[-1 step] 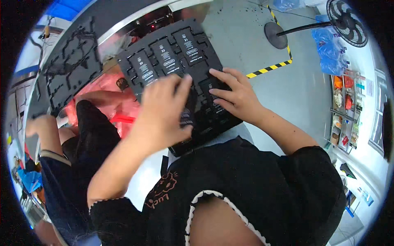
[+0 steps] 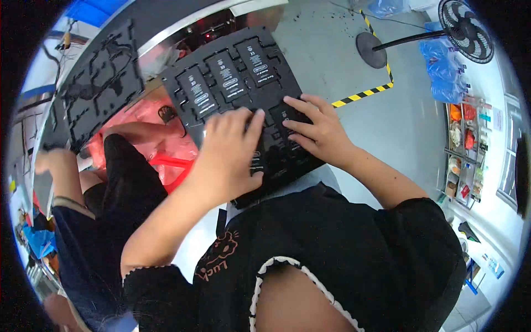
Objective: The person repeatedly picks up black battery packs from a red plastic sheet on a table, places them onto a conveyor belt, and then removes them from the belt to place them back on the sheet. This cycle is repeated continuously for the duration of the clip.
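A black tray (image 2: 185, 61) with cut-out recesses lies tilted across my lap, one end against the table edge. Flat black rectangular packs with white print, which look like batteries (image 2: 225, 77), fill several recesses. My left hand (image 2: 229, 155) is over the near left part of the tray, fingers stretched and thumb apart; its palm hides the packs below. On the right side my right hand (image 2: 323, 130) rests with spread fingertips on the tray and a printed pack (image 2: 280, 115). Neither hand shows anything gripped.
To my left sits another person, whose hand (image 2: 58, 166) is by a second black tray (image 2: 102, 88) on the table. Red plastic (image 2: 160, 130) lies between us. A standing fan (image 2: 467, 30), yellow-black floor tape (image 2: 362, 95) and a loaded shelf (image 2: 464, 149) are to the right.
My left hand has shifted slightly right and down over the tray and looks less blurred. The right hand stays at nearly the same spot. The second tray has shifted slightly.
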Demonstrator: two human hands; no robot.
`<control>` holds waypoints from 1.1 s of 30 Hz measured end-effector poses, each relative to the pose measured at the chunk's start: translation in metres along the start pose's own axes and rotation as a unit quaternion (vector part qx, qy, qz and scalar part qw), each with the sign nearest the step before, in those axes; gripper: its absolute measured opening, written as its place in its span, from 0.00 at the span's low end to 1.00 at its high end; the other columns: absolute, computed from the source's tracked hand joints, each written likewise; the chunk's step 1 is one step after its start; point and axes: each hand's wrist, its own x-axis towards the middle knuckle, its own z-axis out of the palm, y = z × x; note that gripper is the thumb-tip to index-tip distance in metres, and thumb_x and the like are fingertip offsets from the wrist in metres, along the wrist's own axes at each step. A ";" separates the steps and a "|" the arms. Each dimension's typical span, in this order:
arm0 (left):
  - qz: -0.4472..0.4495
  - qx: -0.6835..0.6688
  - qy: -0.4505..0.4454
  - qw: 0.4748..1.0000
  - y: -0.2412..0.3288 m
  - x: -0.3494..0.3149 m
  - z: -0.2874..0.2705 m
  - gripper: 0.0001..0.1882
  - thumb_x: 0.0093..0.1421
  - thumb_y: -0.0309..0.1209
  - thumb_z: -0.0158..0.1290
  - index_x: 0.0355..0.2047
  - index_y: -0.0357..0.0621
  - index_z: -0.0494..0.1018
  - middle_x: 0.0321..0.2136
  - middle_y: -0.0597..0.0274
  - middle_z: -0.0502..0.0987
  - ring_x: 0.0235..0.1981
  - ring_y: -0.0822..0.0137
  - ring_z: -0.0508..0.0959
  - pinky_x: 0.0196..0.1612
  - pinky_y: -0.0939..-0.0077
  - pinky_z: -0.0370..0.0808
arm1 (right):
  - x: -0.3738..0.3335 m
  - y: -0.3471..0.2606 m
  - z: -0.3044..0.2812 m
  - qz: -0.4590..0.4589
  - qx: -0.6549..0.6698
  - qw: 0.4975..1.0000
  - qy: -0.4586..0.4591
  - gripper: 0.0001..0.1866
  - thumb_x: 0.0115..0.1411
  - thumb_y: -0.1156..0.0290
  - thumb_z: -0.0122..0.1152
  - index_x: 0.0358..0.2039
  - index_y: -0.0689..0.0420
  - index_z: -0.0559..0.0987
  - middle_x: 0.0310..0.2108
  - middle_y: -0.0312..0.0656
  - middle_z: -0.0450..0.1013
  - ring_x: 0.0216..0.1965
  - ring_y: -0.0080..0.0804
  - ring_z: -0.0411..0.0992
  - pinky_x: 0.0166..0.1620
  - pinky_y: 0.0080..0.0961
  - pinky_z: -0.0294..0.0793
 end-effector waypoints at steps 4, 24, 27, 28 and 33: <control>-0.057 0.074 0.050 0.994 0.015 -0.013 0.044 0.48 0.36 0.40 0.67 0.57 0.34 0.60 0.51 0.47 0.65 0.55 0.50 0.64 0.59 0.52 0.57 | -0.010 -0.007 0.004 0.022 0.022 0.999 0.023 0.17 0.50 0.71 0.65 0.42 0.54 0.79 0.57 0.46 0.64 0.56 0.50 0.61 0.57 0.42 0.61; -0.294 -0.055 0.270 0.915 0.046 -0.035 0.086 0.26 0.53 0.32 0.59 0.53 0.40 0.69 0.59 0.42 0.60 0.61 0.42 0.59 0.63 0.51 0.55 | 0.264 -0.038 0.080 -0.169 -0.111 0.979 0.042 0.50 0.45 0.49 0.69 0.63 0.61 0.57 0.63 0.62 0.51 0.65 0.58 0.50 0.59 0.63 0.53; -0.343 -0.051 0.362 0.865 0.029 -0.056 0.075 0.23 0.54 0.30 0.58 0.50 0.38 0.70 0.56 0.41 0.63 0.57 0.44 0.64 0.60 0.57 0.60 | 0.277 -0.049 0.106 -0.196 -0.194 0.959 0.060 0.46 0.42 0.52 0.70 0.59 0.61 0.63 0.57 0.60 0.60 0.59 0.59 0.58 0.56 0.67 0.55; -0.354 -0.042 0.383 0.852 0.021 -0.062 0.070 0.22 0.54 0.29 0.58 0.49 0.38 0.71 0.55 0.42 0.64 0.56 0.44 0.64 0.59 0.57 0.61 | 0.278 -0.049 0.109 -0.211 -0.200 0.954 0.070 0.34 0.43 0.55 0.67 0.49 0.62 0.73 0.48 0.54 0.70 0.51 0.53 0.67 0.53 0.59 0.61; -0.397 -0.125 0.482 0.771 -0.034 -0.080 0.037 0.22 0.57 0.34 0.57 0.50 0.36 0.71 0.50 0.48 0.71 0.55 0.54 0.68 0.58 0.64 0.64 | 0.268 -0.048 0.084 -0.298 -0.194 0.929 0.098 0.19 0.45 0.59 0.60 0.32 0.62 0.78 0.31 0.45 0.73 0.37 0.39 0.70 0.41 0.38 0.64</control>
